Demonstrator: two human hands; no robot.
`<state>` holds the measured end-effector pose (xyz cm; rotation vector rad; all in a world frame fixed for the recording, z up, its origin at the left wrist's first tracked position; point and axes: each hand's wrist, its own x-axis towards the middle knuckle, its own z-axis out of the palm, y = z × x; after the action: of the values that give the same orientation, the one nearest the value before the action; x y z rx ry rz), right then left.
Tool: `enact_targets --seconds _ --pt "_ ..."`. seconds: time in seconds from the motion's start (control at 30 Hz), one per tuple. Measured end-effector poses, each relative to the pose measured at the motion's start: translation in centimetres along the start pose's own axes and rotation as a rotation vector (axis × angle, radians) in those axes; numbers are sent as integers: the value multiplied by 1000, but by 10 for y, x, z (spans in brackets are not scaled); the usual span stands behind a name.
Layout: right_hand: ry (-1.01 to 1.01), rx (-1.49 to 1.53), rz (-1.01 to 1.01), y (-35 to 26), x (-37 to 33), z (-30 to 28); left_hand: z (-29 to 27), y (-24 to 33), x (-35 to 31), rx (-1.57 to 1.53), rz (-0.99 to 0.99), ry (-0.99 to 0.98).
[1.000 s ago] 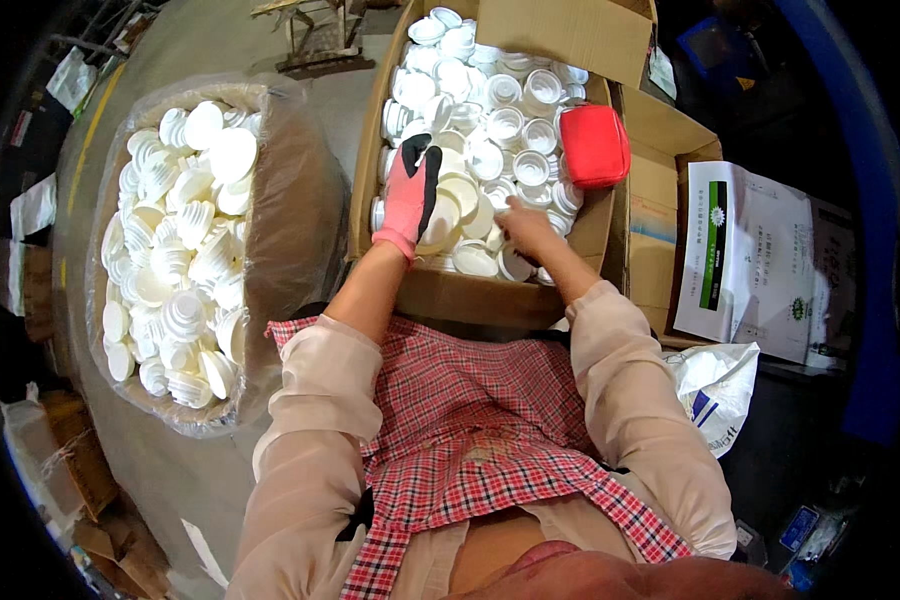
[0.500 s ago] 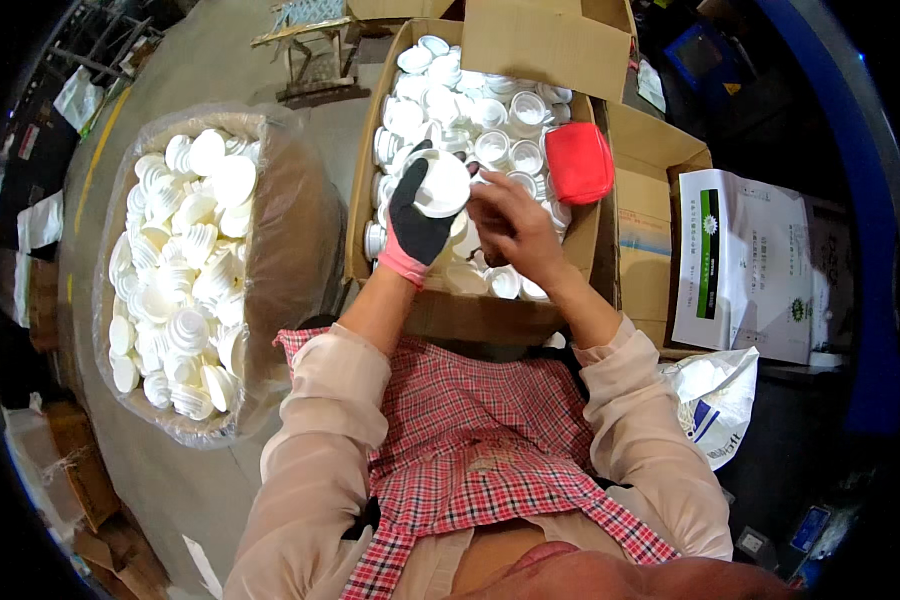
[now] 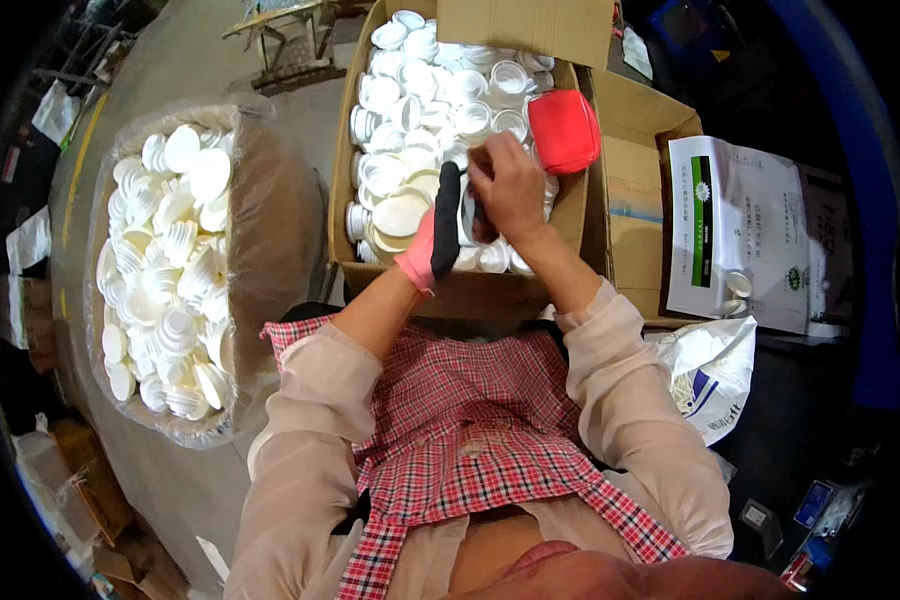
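Over the near part of a cardboard box (image 3: 345, 195) full of white plastic lids (image 3: 402, 213), my left hand (image 3: 444, 228) wears a black and pink glove. It grips one round white lid (image 3: 467, 222), turned nearly edge-on, so only a narrow strip of it shows. My bare right hand (image 3: 513, 190) is against the lid's far side with its fingers bent and pressed together. Whether those fingers pinch the rim or some small thing is hidden. Loose lids lie just below both hands.
To the left stands a plastic-lined carton (image 3: 260, 270) heaped with white lids. A red pouch (image 3: 564, 131) rests at the box's right side. Further right are a printed white carton (image 3: 760, 240) with small white pieces on it and a white plastic bag (image 3: 710, 380).
My left hand has turned the lid from face-up to nearly edge-on. My right hand has moved up and in against it. The whole view has shifted slightly.
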<state>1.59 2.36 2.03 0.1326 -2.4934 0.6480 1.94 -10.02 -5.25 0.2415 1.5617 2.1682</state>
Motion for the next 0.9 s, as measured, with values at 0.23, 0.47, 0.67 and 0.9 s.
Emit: enact_targets --seconds 0.23,0.47,0.67,0.9 --pt "-912 -16 182 105 -43 61 -66 41 21 800 647 143" --pt "-1212 -16 289 109 -124 150 -51 50 19 604 206 328" --pt "-939 309 468 109 -77 109 -54 63 11 277 87 175" --pt "-450 289 451 42 -17 21 1 47 -2 182 139 -181"
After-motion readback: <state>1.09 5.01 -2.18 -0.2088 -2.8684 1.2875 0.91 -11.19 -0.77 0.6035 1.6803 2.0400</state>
